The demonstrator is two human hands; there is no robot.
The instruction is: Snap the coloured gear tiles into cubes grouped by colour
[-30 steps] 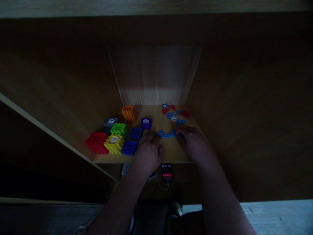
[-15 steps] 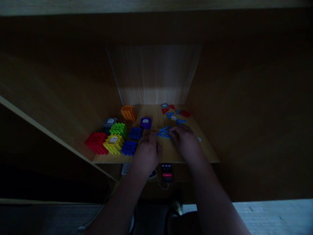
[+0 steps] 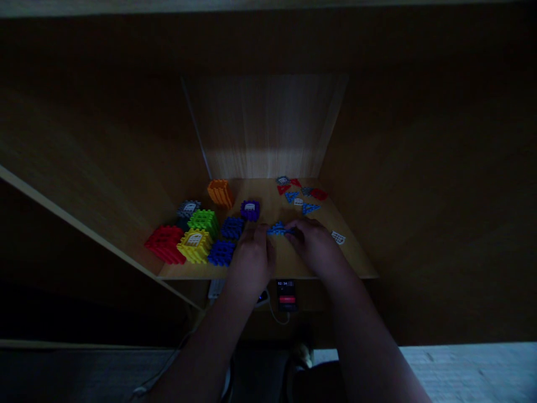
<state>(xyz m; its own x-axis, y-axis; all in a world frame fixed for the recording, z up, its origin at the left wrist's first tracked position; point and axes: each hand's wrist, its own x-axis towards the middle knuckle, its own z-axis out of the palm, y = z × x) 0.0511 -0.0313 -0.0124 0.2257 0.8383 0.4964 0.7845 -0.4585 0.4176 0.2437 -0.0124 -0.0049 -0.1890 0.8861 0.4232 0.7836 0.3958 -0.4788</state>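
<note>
Both of my hands meet at small light-blue interlocking building pieces (image 3: 277,228) on the wooden shelf. My left hand (image 3: 252,254) has its fingers curled, the fingertips at the left end of the blue pieces. From the other side, my right hand (image 3: 312,242) pinches their right end between thumb and fingers. Just left of my left hand stand two dark blue stacks of square pieces, a rear stack (image 3: 232,228) and a front stack (image 3: 221,253). Behind them sits a purple stack (image 3: 250,210) with a white window piece in its top.
Toward the left stand red (image 3: 165,244), yellow (image 3: 195,246), green (image 3: 203,223), grey (image 3: 188,209) and orange (image 3: 220,193) stacks. Blue triangles (image 3: 310,209), red pieces (image 3: 319,194) and a white window piece (image 3: 338,237) lie at right. A phone (image 3: 287,295) is below the shelf edge.
My right hand has shifted slightly left, and the blue pieces now form a narrower shape between my hands. More of the white window piece at right shows.
</note>
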